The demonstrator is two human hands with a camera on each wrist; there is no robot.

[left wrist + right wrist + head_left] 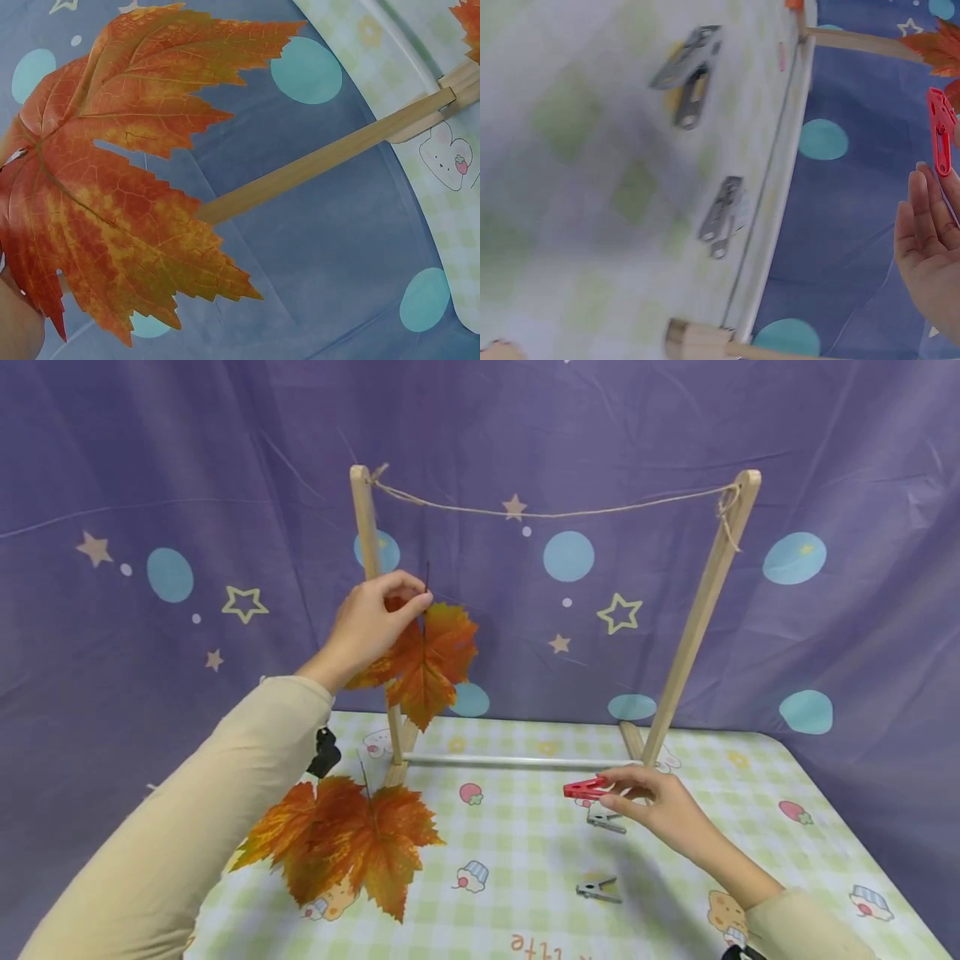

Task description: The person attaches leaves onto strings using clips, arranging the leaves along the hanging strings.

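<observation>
My left hand pinches an orange maple leaf by its thin dark stem, in front of the frame's left post. In the left wrist view that leaf fills much of the picture, and only a bit of the hand shows at the lower left. A red clothespin is pinched in my right hand, low over the table at the right. The right wrist view shows the same red clothespin at the fingertips, the other fingers extended. Between the posts hangs a twine string, above both hands.
More orange maple leaves lie overlapping on the table's left side. Two grey clothespins rest on the checked tablecloth below my right hand. The wooden frame's right post leans outward, and a white bar joins the feet.
</observation>
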